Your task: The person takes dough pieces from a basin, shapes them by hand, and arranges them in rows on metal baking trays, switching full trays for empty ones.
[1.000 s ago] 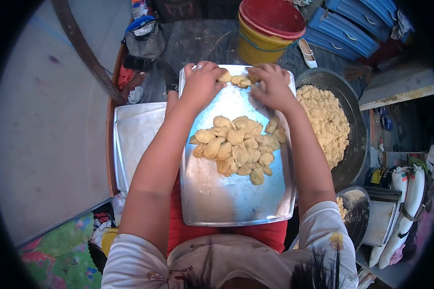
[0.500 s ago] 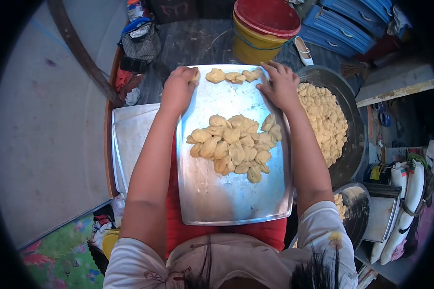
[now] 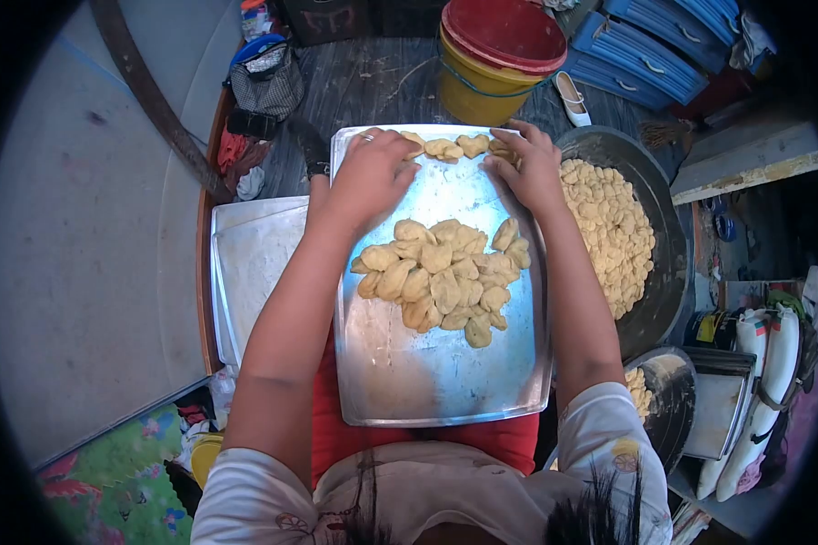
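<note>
A metal baking tray [image 3: 400,381] rests on my lap. Across its middle lies a loose pile of flat, pale yellow dough pieces [image 3: 445,277]. More pieces form a row along the far edge, among them a small dough piece [image 3: 443,149] between my hands. My left hand [image 3: 373,173] is at the far left corner, its curled fingers on a dough piece [image 3: 413,140] that they partly cover. At the far right corner, my right hand [image 3: 532,168] has thumb and fingers closed around another dough piece [image 3: 503,150], partly hidden.
To the right stands a large dark basin [image 3: 668,227] full of dough pieces, with a smaller dark basin [image 3: 673,404] nearer me. Stacked trays [image 3: 254,263] lie at left. A yellow bucket [image 3: 482,91] with a red top stands beyond the tray, near a white shoe [image 3: 571,98].
My left hand has moved right and inward from the tray's left edge to the left end of the row. My right hand stays at the far right corner, shifting slightly.
</note>
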The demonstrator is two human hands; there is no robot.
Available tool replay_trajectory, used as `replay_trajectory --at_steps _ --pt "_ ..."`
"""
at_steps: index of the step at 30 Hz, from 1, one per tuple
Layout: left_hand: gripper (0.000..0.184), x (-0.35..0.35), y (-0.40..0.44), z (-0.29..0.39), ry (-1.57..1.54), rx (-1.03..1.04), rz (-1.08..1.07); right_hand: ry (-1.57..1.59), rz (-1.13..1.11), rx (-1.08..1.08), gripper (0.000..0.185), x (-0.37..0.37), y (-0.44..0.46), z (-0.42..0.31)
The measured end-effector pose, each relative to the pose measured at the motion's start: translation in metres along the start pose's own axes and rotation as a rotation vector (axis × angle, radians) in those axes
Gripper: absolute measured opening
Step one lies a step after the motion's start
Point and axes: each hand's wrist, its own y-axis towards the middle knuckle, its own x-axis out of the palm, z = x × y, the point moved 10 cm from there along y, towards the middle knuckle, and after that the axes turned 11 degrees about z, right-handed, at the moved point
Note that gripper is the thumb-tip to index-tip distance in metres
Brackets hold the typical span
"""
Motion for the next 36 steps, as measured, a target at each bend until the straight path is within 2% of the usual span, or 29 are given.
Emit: replay_trajectory --at_steps 1,2,3,4,5,6,7,9,10,11,12,13,15,16,18,21,22,25,26,27,29,30,31,33,34,35,36 --pt "0.035 -0.009 0.002 0.008 -0.001 -0.002 0.001 -0.018 0.072 -0.021 0.034 -0.012 -0.001 -0.010" --pt "0.034 -0.003 -0.006 0.006 -0.084 -0.185 -0.192 -0.019 0.069 -0.022 0.034 -0.018 -0.006 -0.018" --pt "0.032 0.008 -0.025 0.004 -0.167 -0.369 -0.384 0.216 -0.139 0.156 0.035 -0.004 -0.019 -0.016" --pt "0.032 0.011 -0.040 0.007 -0.169 -0.368 -0.384 0.449 -0.344 0.337 0.037 0.011 -0.040 -0.020" --pt "0.031 0.022 -0.061 0.013 -0.195 -0.315 -0.419 0.532 -0.476 0.197 0.034 0.020 -0.061 -0.043" --pt "0.030 0.027 -0.078 0.021 -0.219 -0.260 -0.453 0.435 -0.700 0.172 0.029 0.027 -0.078 -0.066" --pt "0.028 0.021 -0.084 0.027 -0.241 -0.239 -0.417 0.410 -0.647 0.105 0.024 0.018 -0.075 -0.079" --pt "0.026 0.011 -0.093 0.026 -0.430 -0.318 -0.392 0.491 -0.634 0.144 0.023 0.017 -0.079 -0.066" --pt "0.026 0.007 -0.095 0.023 -0.430 -0.321 -0.388 0.527 -0.577 0.203 0.022 0.010 -0.069 -0.065" --pt "0.026 -0.005 -0.092 0.017 -0.443 -0.333 -0.275 0.562 -0.520 0.260 0.022 0.003 -0.057 -0.062" --pt "0.026 -0.017 -0.088 0.011 -0.453 -0.342 -0.159 0.561 -0.418 0.210 0.019 -0.002 -0.044 -0.060" --pt "0.026 -0.015 -0.087 0.003 -0.452 -0.342 -0.150 0.564 -0.369 0.249 0.017 -0.003 -0.033 -0.059" --pt "0.022 -0.024 -0.080 -0.038 -0.434 -0.490 0.131 0.516 -0.296 0.207 0.017 0.010 -0.018 -0.060" --pt "0.022 -0.024 -0.073 -0.043 -0.434 -0.488 0.134 0.516 -0.294 0.205 0.017 0.021 -0.015 -0.066" --pt "0.023 -0.045 -0.057 -0.046 -0.193 -0.358 0.330 0.365 -0.156 0.050 0.017 0.031 -0.007 -0.084" --pt "0.023 -0.028 -0.049 -0.060 -0.058 -0.359 0.296 0.315 -0.170 -0.002 0.016 0.068 -0.015 -0.089" --pt "0.024 -0.023 -0.049 -0.059 -0.023 -0.358 0.227 0.341 -0.228 0.076 0.020 0.070 -0.015 -0.086" --pt "0.021 -0.030 -0.049 -0.047 0.023 -0.266 0.277 0.362 -0.158 0.065 0.027 0.029 -0.014 -0.093" --pt "0.021 -0.031 -0.050 -0.046 0.018 -0.275 0.276 0.389 -0.285 0.103 0.034 0.033 -0.026 -0.086" --pt "0.021 -0.034 -0.050 -0.039 0.014 -0.233 0.303 0.386 -0.296 0.109 0.034 0.027 -0.035 -0.083" --pt "0.021 -0.031 -0.050 -0.035 0.002 -0.186 0.326 0.487 -0.815 -0.148 0.037 0.037 -0.078 -0.119" --pt "0.021 -0.021 -0.049 -0.040 -0.050 -0.190 0.276 0.465 -0.866 0.003 0.038 0.040 -0.082 -0.111" --pt "0.021 -0.016 -0.046 -0.039 -0.099 -0.194 0.230 0.458 -0.865 0.002 0.038 0.039 -0.081 -0.107" --pt "0.021 -0.018 -0.042 -0.033 -0.012 -0.167 0.250 0.711 -0.667 0.402 0.036 0.037 -0.062 -0.074" --pt "0.021 -0.022 -0.040 -0.025 0.079 -0.143 0.262 0.636 -0.541 0.533 0.036 0.036 -0.052 -0.054" --pt "0.021 -0.028 -0.037 -0.014 0.084 -0.146 0.264 0.788 -0.381 0.631 0.034 0.037 -0.041 -0.041" --pt "0.021 -0.031 -0.033 0.001 0.062 -0.127 0.240 0.650 -0.352 0.589 0.032 0.040 -0.035 -0.033"
